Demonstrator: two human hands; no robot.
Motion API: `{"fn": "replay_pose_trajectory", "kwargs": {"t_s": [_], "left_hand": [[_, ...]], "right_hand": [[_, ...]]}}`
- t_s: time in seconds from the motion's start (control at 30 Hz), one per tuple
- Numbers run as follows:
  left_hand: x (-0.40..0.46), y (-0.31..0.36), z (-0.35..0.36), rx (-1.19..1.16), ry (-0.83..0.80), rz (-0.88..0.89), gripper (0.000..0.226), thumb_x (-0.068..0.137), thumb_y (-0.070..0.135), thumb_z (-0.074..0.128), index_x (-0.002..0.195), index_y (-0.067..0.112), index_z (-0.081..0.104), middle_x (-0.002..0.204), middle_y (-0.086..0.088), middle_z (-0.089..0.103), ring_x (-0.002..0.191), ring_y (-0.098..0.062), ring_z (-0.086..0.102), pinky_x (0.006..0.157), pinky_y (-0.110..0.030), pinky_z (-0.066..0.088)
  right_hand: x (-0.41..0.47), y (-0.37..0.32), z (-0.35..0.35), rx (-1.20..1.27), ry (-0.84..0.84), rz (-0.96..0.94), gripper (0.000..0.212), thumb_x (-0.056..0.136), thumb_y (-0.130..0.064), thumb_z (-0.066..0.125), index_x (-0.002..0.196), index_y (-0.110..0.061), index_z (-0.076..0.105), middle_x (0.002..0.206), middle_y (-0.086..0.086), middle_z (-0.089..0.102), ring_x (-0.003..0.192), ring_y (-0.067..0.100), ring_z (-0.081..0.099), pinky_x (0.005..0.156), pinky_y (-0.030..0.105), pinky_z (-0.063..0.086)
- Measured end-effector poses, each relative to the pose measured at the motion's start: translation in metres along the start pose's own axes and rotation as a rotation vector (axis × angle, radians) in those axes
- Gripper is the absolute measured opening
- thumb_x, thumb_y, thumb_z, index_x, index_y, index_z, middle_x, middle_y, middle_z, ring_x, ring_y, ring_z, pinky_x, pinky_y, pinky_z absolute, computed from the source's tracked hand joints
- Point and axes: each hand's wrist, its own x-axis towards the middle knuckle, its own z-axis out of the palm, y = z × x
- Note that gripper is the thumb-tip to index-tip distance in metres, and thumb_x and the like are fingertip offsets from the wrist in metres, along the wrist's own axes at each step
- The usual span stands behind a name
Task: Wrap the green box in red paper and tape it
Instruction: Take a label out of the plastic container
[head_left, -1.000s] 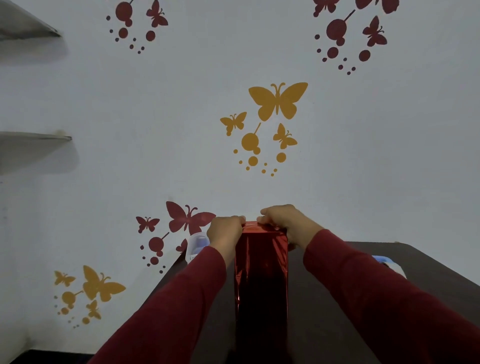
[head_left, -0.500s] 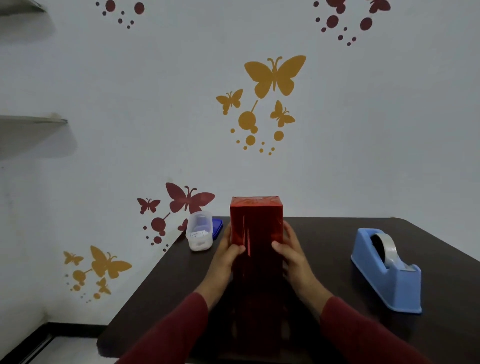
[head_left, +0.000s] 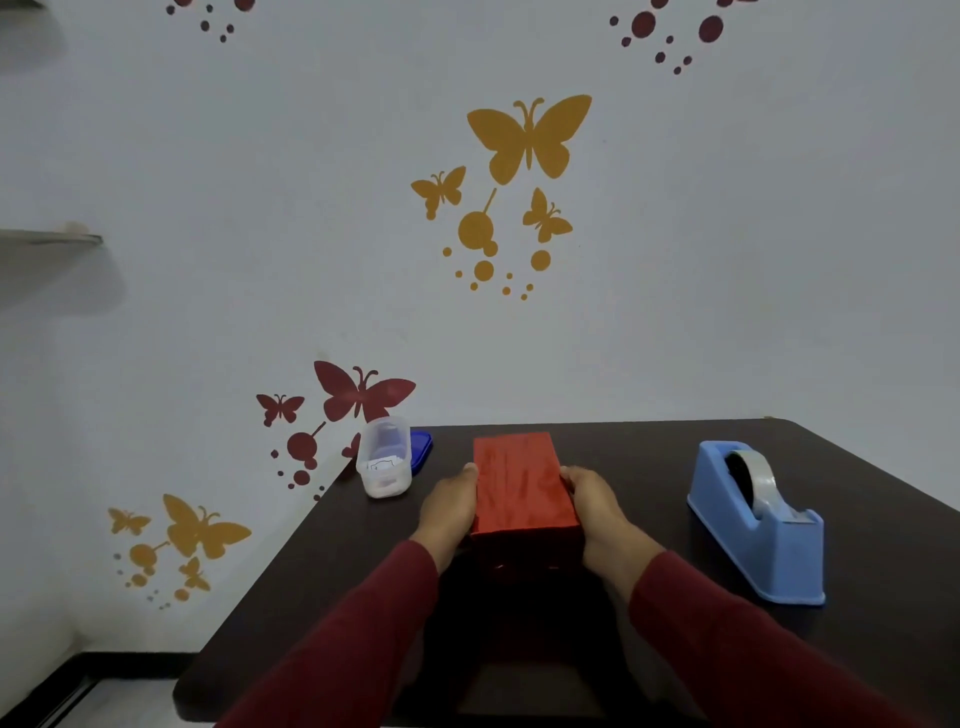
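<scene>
The box (head_left: 522, 483) is fully covered in shiny red paper, so none of its green shows. It lies on its long side on the dark table (head_left: 649, 452), with its top face toward the camera. My left hand (head_left: 449, 509) grips its left side and my right hand (head_left: 597, 506) grips its right side. A blue tape dispenser (head_left: 756, 525) with a roll of clear tape stands on the table to the right, apart from the box.
A small clear plastic container (head_left: 385, 457) stands at the table's far left corner, with a dark blue lid (head_left: 422, 449) behind it. The wall behind carries butterfly stickers. The table's left edge drops to the floor.
The box stood upright with both hands at its top, then on its sides. It has since been tipped down flat onto the table, and the camera now looks lower.
</scene>
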Motion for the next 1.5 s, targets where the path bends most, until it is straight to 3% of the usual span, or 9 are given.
{"fn": "replay_pose_trajectory", "kwargs": {"t_s": [0.13, 0.23, 0.37, 0.5, 0.63, 0.8, 1.1, 1.4, 1.5], "left_hand": [[0.000, -0.002, 0.001, -0.027, -0.031, -0.026, 0.043, 0.105, 0.048, 0.043, 0.094, 0.013, 0.067, 0.093, -0.006, 0.067, 0.085, -0.021, 0.064, 0.085, -0.033, 0.050], [0.005, -0.006, -0.008, -0.076, -0.056, -0.033, 0.039, 0.096, 0.045, 0.055, 0.104, 0.011, 0.072, 0.102, -0.010, 0.074, 0.091, -0.027, 0.070, 0.089, -0.041, 0.058], [0.009, 0.004, -0.041, 0.104, 0.073, 0.145, 0.025, 0.098, 0.026, 0.059, 0.102, 0.003, 0.070, 0.096, -0.012, 0.068, 0.081, -0.025, 0.062, 0.062, -0.030, 0.046], [0.022, 0.011, -0.087, 0.377, 0.190, 0.305, 0.025, 0.094, 0.022, 0.060, 0.090, 0.004, 0.076, 0.091, -0.013, 0.073, 0.082, -0.020, 0.063, 0.073, -0.034, 0.052], [0.043, 0.020, -0.122, 0.765, 0.237, 0.420, 0.026, 0.091, 0.015, 0.059, 0.101, 0.022, 0.082, 0.112, 0.002, 0.075, 0.102, -0.018, 0.068, 0.092, -0.035, 0.056], [0.088, 0.021, -0.148, 1.169, 0.284, 0.392, 0.027, 0.092, 0.027, 0.060, 0.115, 0.029, 0.075, 0.115, -0.001, 0.071, 0.072, -0.019, 0.061, 0.081, -0.038, 0.061], [0.172, 0.012, -0.131, 1.435, -0.001, 0.269, 0.052, 0.095, 0.052, 0.065, 0.142, 0.033, 0.059, 0.144, -0.001, 0.057, 0.139, -0.027, 0.038, 0.107, -0.042, 0.039], [0.193, 0.008, -0.125, 1.411, 0.143, 0.464, 0.038, 0.081, 0.035, 0.084, 0.116, 0.026, 0.073, 0.106, 0.003, 0.057, 0.131, -0.030, 0.039, 0.109, -0.046, 0.033], [0.197, 0.006, -0.127, 1.363, 0.155, 0.524, 0.033, 0.086, 0.029, 0.080, 0.119, 0.027, 0.074, 0.118, 0.004, 0.067, 0.129, -0.025, 0.046, 0.110, -0.045, 0.030]], "right_hand": [[-0.002, 0.000, -0.006, -0.064, 0.090, -0.028, 0.020, 0.092, -0.013, 0.057, 0.096, -0.002, 0.073, 0.085, 0.017, 0.071, 0.077, 0.034, 0.069, 0.077, 0.048, 0.061], [-0.007, -0.006, -0.005, -0.197, 0.127, -0.146, 0.015, 0.077, -0.014, 0.057, 0.077, -0.015, 0.072, 0.083, 0.013, 0.068, 0.066, 0.028, 0.065, 0.064, 0.041, 0.057], [-0.039, -0.021, 0.012, -0.405, 0.137, -0.503, 0.032, 0.095, -0.014, 0.056, 0.117, -0.031, 0.073, 0.101, -0.003, 0.073, 0.066, 0.003, 0.065, 0.060, 0.009, 0.051], [-0.057, -0.007, 0.067, -0.394, -0.059, -0.612, 0.031, 0.095, -0.010, 0.061, 0.119, -0.023, 0.076, 0.108, -0.011, 0.072, 0.095, -0.002, 0.066, 0.071, -0.002, 0.040], [-0.050, 0.025, 0.126, -0.316, -0.199, -0.469, 0.030, 0.094, -0.010, 0.061, 0.112, -0.026, 0.079, 0.113, -0.007, 0.075, 0.092, 0.005, 0.066, 0.070, 0.010, 0.045], [-0.020, 0.046, 0.165, -0.350, -0.170, -0.300, 0.034, 0.096, -0.012, 0.056, 0.123, -0.023, 0.074, 0.119, -0.003, 0.067, 0.100, 0.014, 0.063, 0.081, 0.023, 0.049], [0.023, 0.073, 0.179, -0.391, -0.073, -0.424, 0.025, 0.092, -0.013, 0.062, 0.113, -0.018, 0.075, 0.105, -0.003, 0.073, 0.099, 0.014, 0.069, 0.096, 0.040, 0.056], [0.036, 0.084, 0.185, -0.280, -0.054, -0.467, 0.023, 0.090, -0.012, 0.061, 0.095, -0.033, 0.068, 0.097, -0.002, 0.073, 0.093, 0.015, 0.071, 0.087, 0.045, 0.060], [0.039, 0.086, 0.185, -0.251, -0.036, -0.460, 0.020, 0.089, -0.014, 0.062, 0.096, -0.031, 0.070, 0.096, -0.002, 0.073, 0.092, 0.017, 0.071, 0.087, 0.045, 0.060]]}}
